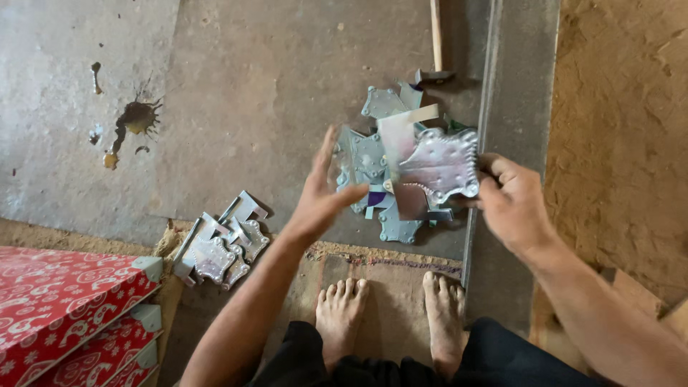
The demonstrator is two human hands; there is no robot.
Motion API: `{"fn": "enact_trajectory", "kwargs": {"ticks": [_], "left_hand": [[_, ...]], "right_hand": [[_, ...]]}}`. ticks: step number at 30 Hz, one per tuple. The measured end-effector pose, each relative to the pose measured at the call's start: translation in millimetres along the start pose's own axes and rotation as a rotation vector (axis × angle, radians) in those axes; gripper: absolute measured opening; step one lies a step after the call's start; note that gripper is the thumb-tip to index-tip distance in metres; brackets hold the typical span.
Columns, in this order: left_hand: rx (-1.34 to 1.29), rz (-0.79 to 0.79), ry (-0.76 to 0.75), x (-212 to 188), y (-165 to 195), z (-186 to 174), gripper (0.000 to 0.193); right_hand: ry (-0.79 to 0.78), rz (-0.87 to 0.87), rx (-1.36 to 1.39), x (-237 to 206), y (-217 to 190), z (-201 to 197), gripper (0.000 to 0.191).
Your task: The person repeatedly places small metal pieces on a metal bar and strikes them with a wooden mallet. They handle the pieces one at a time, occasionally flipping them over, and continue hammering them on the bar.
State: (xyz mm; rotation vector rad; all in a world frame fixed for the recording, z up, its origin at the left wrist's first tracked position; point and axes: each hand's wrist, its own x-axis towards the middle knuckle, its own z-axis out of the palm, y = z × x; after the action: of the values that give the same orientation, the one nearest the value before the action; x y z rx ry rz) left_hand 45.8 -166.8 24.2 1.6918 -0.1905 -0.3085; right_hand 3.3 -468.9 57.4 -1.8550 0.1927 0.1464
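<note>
My right hand (514,204) grips a shiny embossed metal corner plate (438,166) by its right edge, holding it above a loose pile of similar metal plates (373,161) on the floor. My left hand (320,197) hovers open just left of the held plate, fingers spread, touching nothing. My bare feet (390,315) rest on a mat below the pile.
A second heap of bent metal corner pieces (222,247) lies at lower left. Red patterned boxes with metal corners (64,308) are stacked at the bottom left. A hammer (434,43) lies beyond the pile. A long metal bar (479,143) runs along the right.
</note>
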Motion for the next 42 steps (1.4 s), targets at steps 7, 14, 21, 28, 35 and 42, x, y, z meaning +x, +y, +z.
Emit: {"fn": "enact_trajectory", "kwargs": {"ticks": [7, 14, 21, 28, 35, 42], "left_hand": [[-0.142, -0.21, -0.034, -7, 11, 84, 0.117], [-0.108, -0.017, 0.08, -16, 0, 91, 0.079], [0.275, -0.14, 0.135, -15, 2, 108, 0.069], [0.16, -0.266, 0.197, -12, -37, 64, 0.023], [-0.286, -0.305, 0.193, 28, -66, 58, 0.077], [0.833, -0.17, 0.464, -43, -123, -67, 0.079]], "right_hand": [[-0.088, -0.554, -0.477, -34, -1, 51, 0.018], [0.061, -0.545, -0.497, -37, -21, 62, 0.022], [0.039, -0.56, -0.706, -20, 2, 69, 0.026], [0.098, 0.123, -0.638, 22, 25, 3, 0.041], [0.102, -0.451, -0.853, 19, 19, -5, 0.059], [-0.247, -0.078, -0.888, 6, 67, -19, 0.049]]}}
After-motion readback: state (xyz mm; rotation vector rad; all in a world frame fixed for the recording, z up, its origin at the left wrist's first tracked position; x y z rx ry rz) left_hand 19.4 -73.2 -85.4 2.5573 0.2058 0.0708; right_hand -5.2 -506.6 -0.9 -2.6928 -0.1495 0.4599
